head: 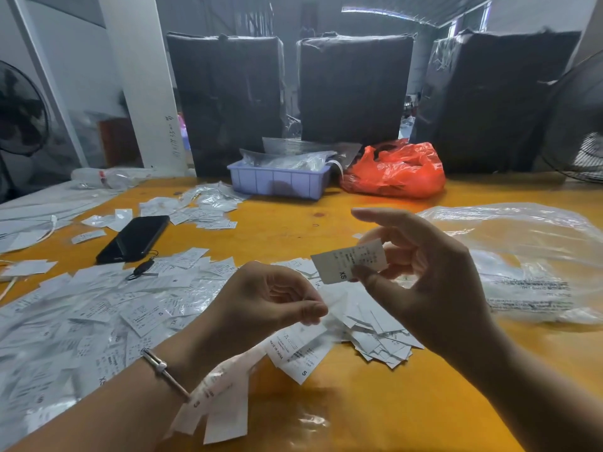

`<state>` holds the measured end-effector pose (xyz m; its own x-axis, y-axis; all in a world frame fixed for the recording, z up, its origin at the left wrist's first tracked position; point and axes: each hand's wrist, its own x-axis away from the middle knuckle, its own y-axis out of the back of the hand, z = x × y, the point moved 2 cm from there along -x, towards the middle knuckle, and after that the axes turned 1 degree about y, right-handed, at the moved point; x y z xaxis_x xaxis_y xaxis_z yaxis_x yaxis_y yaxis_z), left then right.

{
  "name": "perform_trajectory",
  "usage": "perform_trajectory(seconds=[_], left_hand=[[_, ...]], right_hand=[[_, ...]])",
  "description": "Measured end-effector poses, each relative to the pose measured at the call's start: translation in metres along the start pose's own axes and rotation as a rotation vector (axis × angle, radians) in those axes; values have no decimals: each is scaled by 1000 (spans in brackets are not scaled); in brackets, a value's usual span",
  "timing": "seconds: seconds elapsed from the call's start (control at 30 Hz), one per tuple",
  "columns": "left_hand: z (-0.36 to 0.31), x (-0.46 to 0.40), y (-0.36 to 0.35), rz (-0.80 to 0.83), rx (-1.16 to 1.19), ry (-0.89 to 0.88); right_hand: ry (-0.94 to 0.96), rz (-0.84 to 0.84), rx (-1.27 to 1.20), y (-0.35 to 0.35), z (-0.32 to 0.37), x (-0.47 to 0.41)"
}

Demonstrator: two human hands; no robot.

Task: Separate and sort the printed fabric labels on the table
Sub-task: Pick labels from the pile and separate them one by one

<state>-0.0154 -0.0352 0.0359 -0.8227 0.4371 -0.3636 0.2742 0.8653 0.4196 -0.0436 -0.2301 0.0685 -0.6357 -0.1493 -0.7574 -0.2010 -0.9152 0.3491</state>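
My right hand [421,275] is raised over the yellow table [375,412] and pinches a white printed label marked XS [346,264] between thumb and fingers. My left hand [261,305] hovers lower, fingers curled, pinching the top of a bunch of white labels marked S [300,350] that hang below it. A big loose heap of white labels [98,314] covers the table's left side. A smaller pile of labels [375,337] lies under and between my hands. A few long labels [215,409] lie near my left wrist.
A black phone [133,238] lies on the table at the left, with a small clip beside it. A clear plastic bag [522,262] spreads at the right. At the back stand a lilac tray [277,182], a red plastic bag [394,171] and dark wrapped bales [352,89].
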Motion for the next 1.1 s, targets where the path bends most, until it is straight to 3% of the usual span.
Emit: perform_trajectory(seconds=[0.33,0.6,0.87,1.1], left_hand=[[-1,1,3,10,-11,-4],[1,0,0,33,-60,0],[4,0,0,55,-57,29],[3,-1,0,95,-64,37]], right_hand=[[28,57,105,1,-7,0],[-6,195,179,-5,-10,2],[-132,216,-48,-2,-15,-1],[-151,249,60,-5,-24,1]])
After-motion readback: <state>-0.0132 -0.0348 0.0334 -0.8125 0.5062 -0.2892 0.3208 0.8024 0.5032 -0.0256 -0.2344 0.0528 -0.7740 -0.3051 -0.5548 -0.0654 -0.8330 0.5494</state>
